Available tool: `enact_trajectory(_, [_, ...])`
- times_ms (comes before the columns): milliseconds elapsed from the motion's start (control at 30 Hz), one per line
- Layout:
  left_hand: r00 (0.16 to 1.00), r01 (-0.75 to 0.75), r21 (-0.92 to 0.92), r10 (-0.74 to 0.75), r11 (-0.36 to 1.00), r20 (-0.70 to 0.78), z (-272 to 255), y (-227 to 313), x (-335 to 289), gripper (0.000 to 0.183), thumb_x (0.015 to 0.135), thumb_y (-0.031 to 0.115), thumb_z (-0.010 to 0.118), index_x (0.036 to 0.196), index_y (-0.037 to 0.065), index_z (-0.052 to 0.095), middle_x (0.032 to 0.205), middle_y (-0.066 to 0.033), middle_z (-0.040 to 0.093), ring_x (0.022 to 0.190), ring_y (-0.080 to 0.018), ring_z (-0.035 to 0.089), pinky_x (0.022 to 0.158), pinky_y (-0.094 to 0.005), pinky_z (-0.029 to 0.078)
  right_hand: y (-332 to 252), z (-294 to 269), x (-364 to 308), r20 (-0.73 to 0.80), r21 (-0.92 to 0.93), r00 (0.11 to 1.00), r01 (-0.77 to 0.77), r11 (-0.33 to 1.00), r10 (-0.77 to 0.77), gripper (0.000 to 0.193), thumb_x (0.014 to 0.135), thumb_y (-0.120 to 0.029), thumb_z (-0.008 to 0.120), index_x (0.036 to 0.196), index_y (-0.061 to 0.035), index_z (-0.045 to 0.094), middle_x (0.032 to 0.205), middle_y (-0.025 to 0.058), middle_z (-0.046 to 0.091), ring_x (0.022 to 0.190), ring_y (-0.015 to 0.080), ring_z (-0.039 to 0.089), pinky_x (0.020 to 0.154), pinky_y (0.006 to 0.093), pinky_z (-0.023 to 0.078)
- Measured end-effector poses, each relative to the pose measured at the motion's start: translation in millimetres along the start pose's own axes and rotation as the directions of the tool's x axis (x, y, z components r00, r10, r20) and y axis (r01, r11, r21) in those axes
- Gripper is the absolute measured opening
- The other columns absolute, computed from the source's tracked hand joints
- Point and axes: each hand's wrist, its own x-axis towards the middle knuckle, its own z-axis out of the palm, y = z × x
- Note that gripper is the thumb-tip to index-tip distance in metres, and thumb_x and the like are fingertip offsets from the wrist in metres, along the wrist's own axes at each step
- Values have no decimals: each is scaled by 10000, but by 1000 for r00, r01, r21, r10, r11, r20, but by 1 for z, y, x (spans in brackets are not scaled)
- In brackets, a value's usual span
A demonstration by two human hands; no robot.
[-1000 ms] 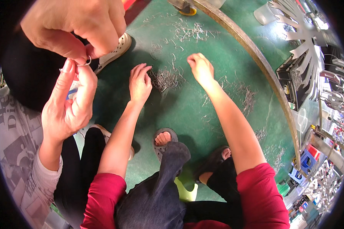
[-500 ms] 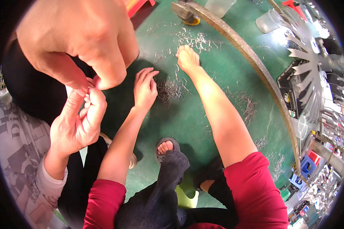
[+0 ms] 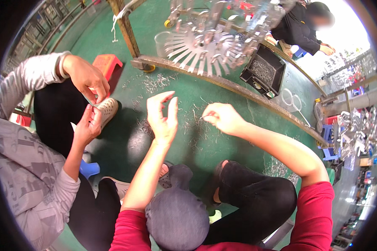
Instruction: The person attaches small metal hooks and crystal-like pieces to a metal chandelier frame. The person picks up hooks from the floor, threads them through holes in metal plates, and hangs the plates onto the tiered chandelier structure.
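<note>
Bent wire pieces (image 3: 195, 121) lie scattered on the green floor (image 3: 92, 35), on the near side of the rail (image 3: 222, 83). Above them the right hand (image 3: 226, 119) pinches its fingertips together; whether on a wire, I cannot tell. The left hand (image 3: 162, 119) is curved loosely, thumb and forefinger apart. A black crate (image 3: 248, 78) stands past the rail's far edge.

A long, worn rail (image 3: 232, 87) crosses the green floor (image 3: 247, 108), with a yellow-edged caster (image 3: 152, 68) under its left end. There, too, stands a post (image 3: 126, 32) with a white tie (image 3: 114, 26) hanging from it. To the left of the rail I see a red stool (image 3: 108, 63). Just beyond the rail are a fan of pale metal strips (image 3: 205, 49) and a black crate (image 3: 252, 82); near its right end, a blue stool (image 3: 331, 142). Well past the rail, a person in dark clothing (image 3: 296, 28) leans forward.
</note>
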Motion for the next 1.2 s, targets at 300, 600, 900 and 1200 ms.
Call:
enact_trajectory(300, [980, -6, -45, 15, 999, 199, 27, 97, 50, 156, 781, 53, 671, 936, 47, 685, 761, -25, 616, 583, -62, 469, 551, -197, 391, -33, -64, -42, -511, 597, 829, 152, 788, 227, 98, 843, -59, 597, 924, -6, 611, 770, 25, 612, 644, 77, 577, 520, 209, 446])
enact_trajectory(600, [977, -139, 231, 96, 963, 190, 52, 105, 69, 162, 784, 176, 680, 917, 84, 696, 700, -40, 623, 559, -114, 554, 561, -247, 437, -50, -66, -34, -612, 658, 750, 307, 688, 251, 110, 841, -29, 592, 942, 14, 599, 848, 54, 627, 688, 91, 604, 526, 208, 468])
enact_trajectory(900, [982, -52, 334, -12, 941, 188, 71, 108, 82, 206, 780, 251, 666, 897, 83, 695, 744, -49, 666, 572, -162, 580, 590, -291, 459, -36, -61, -44, -612, 690, 730, 306, 656, 303, 107, 841, -32, 592, 935, 19, 599, 845, 55, 629, 709, 101, 612, 551, 222, 494])
enact_trajectory(1200, [982, -75, 290, 20, 954, 188, 69, 108, 79, 177, 784, 212, 662, 883, 69, 691, 739, -55, 665, 548, -136, 573, 572, -279, 453, -29, -60, -41, -609, 701, 734, 321, 637, 300, 107, 838, -6, 586, 940, 20, 601, 845, 56, 631, 720, 108, 619, 577, 233, 507])
